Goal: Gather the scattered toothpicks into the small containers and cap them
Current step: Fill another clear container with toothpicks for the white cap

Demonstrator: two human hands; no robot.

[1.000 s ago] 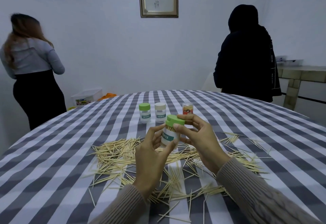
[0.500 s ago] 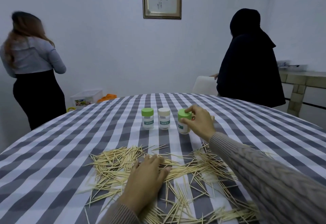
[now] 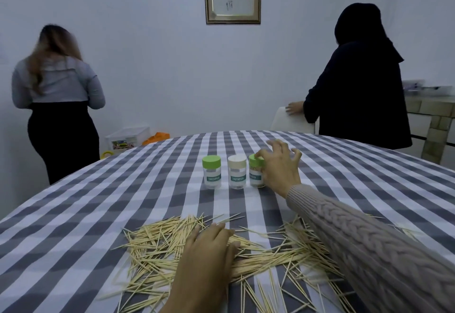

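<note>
Checked surface (image 3: 103, 204): three small containers stand upright in a row, all capped. Left container (image 3: 211, 172) green cap, middle container (image 3: 237, 172) beige cap, right container (image 3: 256, 172) green cap, toothpicks visible inside. Right hand (image 3: 279, 166) beside the right container, fingers spread and bent, thumb touching its cap; nothing gripped. Left hand (image 3: 209, 248) lies flat, fingers straight, on the scattered toothpicks (image 3: 157, 241) near the surface edge, well apart from the containers
</note>
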